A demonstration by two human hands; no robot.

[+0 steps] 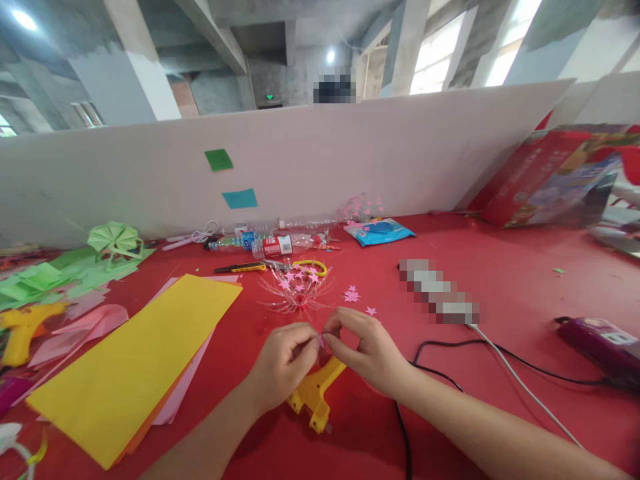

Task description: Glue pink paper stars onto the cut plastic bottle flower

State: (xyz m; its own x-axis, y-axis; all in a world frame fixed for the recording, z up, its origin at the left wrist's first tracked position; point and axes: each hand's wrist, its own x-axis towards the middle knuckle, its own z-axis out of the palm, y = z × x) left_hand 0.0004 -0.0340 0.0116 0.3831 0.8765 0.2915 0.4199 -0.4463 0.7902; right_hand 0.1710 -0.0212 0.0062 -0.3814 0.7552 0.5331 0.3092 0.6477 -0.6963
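"So, starting big: what could spoil things on this red surface (500, 407)?"

"The black cord (435, 343), I'd say. It runs beneath the right forearm, so a sweep of that arm might drag it."

"And the clear fringed plastic piece (300, 301)?"

"It stands just beyond the hands, its thin strips splayed out. A careless reach forward could bend them or knock loose the stars near their tips."

"How are the hands placed?"

"Left hand (286, 363) and right hand (369, 345) nearly meet, finger and thumb of each pinched together on something tiny."

"Above the yellow glue gun (316, 393), though."

"Right, it lies partly hidden under them. If it's hot, which I can't tell, a dropped wrist could get burnt."

"Those loose pink stars (351, 294)?"

"Light, lying beyond the right hand; a brush of the knuckles might scatter them."

"Smallest last?"

"The pink bit (321, 341) between both sets of fingertips. It's too small to make out fully, and uneven pulling could tear or drop it."
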